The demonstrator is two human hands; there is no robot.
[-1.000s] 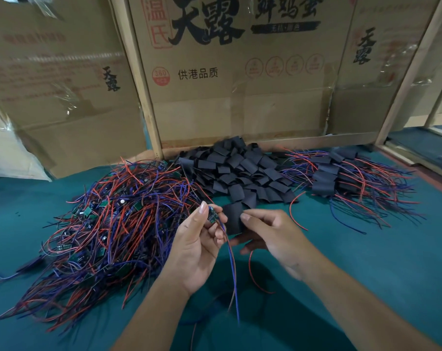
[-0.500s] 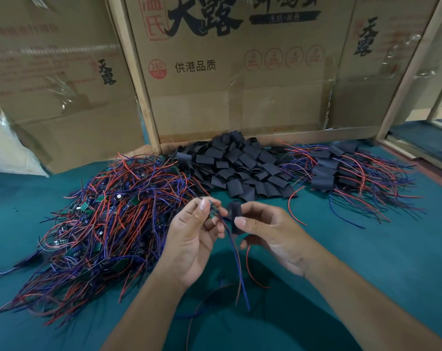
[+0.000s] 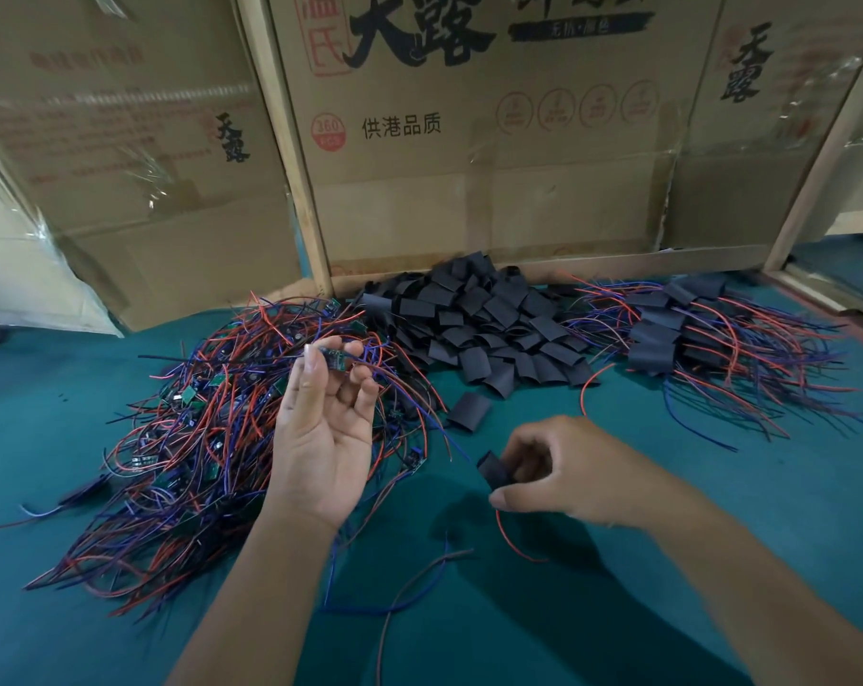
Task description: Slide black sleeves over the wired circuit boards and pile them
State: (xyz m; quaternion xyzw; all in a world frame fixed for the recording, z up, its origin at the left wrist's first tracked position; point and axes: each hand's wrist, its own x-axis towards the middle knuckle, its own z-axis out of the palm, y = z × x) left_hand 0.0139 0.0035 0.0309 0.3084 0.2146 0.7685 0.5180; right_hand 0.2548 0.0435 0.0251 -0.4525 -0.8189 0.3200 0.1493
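On the teal desk (image 3: 716, 512), cardboard boxes (image 3: 469, 190) wall off the back.
Your left hand (image 3: 323, 438) pinches a wired circuit board (image 3: 331, 358); your right hand (image 3: 558, 470) grips a black sleeve (image 3: 493, 469).

We see a small assembly workshop, makeshift in its fittings. Flattened cardboard boxes (image 3: 469, 141) taped to a bare wooden frame (image 3: 291, 156) wall off a table (image 3: 716, 512) covered in green cloth. On it lie bulk heaps: tangled red and blue wires with small circuit boards (image 3: 212, 428), cut black sleeves (image 3: 479, 319) and sleeved pieces (image 3: 706, 334).
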